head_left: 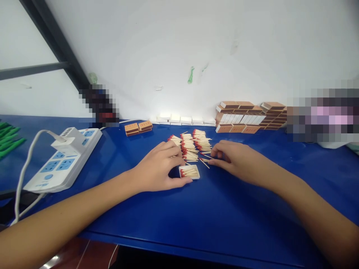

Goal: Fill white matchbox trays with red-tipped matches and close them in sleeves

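Note:
A small white matchbox tray holds a layer of red-headed matches, lying sideways. My left hand steadies it, thumb at the front edge and fingers at the back edge. Behind the tray lies a large heap of red-headed matches in rough rows, its left side partly covered by my left hand. To the right of the heap, my right hand has its fingers curled and the tips closed at the ends of a few loose matches. How many are pinched is hard to make out.
White trays line the wall. Stacked brown matchboxes stand at the back right, and a few more matchboxes at the back left. A power strip with a plugged-in cable lies left on the blue table. Green strips lie far left.

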Available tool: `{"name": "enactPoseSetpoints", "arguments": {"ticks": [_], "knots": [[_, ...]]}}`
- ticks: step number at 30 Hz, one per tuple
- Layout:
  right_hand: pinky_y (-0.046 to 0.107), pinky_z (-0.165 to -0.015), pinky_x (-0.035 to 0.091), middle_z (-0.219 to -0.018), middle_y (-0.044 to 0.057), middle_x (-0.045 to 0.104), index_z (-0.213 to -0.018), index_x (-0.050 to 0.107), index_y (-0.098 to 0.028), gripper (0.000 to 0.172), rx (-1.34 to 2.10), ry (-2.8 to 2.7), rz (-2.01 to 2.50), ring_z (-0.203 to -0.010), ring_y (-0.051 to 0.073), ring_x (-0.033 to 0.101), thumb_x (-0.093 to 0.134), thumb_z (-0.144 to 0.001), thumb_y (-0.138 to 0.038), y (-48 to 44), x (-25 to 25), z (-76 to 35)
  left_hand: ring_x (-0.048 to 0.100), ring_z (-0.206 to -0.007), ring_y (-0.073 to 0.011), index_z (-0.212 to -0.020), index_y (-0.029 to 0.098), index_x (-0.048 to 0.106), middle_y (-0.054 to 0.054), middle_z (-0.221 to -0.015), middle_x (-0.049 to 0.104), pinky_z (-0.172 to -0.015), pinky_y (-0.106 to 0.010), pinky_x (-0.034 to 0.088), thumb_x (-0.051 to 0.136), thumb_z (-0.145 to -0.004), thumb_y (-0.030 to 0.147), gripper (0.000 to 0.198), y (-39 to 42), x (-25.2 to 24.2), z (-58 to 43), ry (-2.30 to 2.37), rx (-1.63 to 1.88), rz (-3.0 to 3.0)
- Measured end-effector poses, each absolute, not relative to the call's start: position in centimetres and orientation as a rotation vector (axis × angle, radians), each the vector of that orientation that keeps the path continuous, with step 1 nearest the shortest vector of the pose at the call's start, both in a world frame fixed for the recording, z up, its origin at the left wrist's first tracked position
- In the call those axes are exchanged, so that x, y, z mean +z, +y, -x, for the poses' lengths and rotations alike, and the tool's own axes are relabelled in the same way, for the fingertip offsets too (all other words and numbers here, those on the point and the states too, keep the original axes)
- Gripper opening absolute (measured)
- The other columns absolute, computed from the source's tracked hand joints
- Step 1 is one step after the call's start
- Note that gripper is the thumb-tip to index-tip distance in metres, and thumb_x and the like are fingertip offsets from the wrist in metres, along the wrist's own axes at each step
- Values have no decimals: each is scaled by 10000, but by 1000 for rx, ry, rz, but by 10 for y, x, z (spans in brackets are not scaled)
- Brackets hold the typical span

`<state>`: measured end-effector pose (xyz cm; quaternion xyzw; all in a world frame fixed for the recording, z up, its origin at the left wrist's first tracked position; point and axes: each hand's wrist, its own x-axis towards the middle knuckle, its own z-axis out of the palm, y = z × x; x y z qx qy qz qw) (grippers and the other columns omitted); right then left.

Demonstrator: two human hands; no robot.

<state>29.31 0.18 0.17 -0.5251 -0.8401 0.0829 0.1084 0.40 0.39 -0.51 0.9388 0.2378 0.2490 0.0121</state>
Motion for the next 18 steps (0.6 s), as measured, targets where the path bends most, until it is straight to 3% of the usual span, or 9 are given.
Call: {"name": "enactPoseSetpoints", "arguments": {"ticks": [4,18], "knots": [[319,-662,430,-890,57,678,-851,616,-227,242,375,-2457,1578,-759,200,617,548,-1010,-396,3,-1,-290,601,-906,-224,-934,167,744,-75,-930,700,-880,-399,489,728,-909,532,366,3,-5,-4,733,766,-2924],[352,-675,458,-907,84,673,-867,584,-227,290,364,-2521,1559,-760,218,619,439,-1035,-414,0,2,-290,607,-903,-227,-937,171,740,-69,-919,692,-881,-394,492,743,-899,527,358,3,-5,-4,737,755,-2905]]}}
